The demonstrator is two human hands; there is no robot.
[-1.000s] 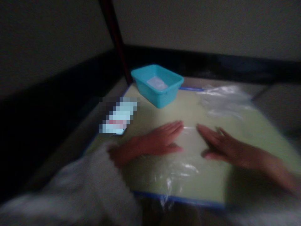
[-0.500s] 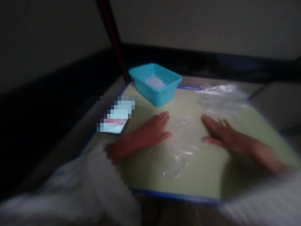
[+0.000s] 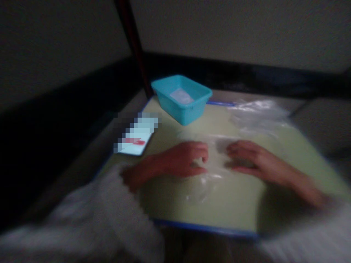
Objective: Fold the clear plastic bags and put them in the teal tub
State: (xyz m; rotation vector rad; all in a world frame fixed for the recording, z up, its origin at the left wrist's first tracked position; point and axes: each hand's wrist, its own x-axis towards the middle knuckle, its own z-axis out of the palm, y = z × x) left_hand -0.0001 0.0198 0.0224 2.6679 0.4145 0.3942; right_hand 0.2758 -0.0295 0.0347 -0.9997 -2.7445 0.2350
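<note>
A clear plastic bag lies spread on the pale yellow tabletop between my hands. My left hand rests at the bag's left side, its fingers curled and the thumb a little apart from them. Across from it, my right hand bends its fingers over the bag's right side, with a gap between fingers and thumb. Neither hand visibly grips the plastic. Both are slightly blurred.
A turquoise plastic basket holding a whitish sheet or packet stands at the back. More clear plastic lies at the back right. To the left is a lit phone, partly pixelated. Blue edging borders the table.
Both hands have moved from flat, with fingers outstretched, to curled fingers, and have come closer together over the bag. The plastic between them has shifted slightly.
</note>
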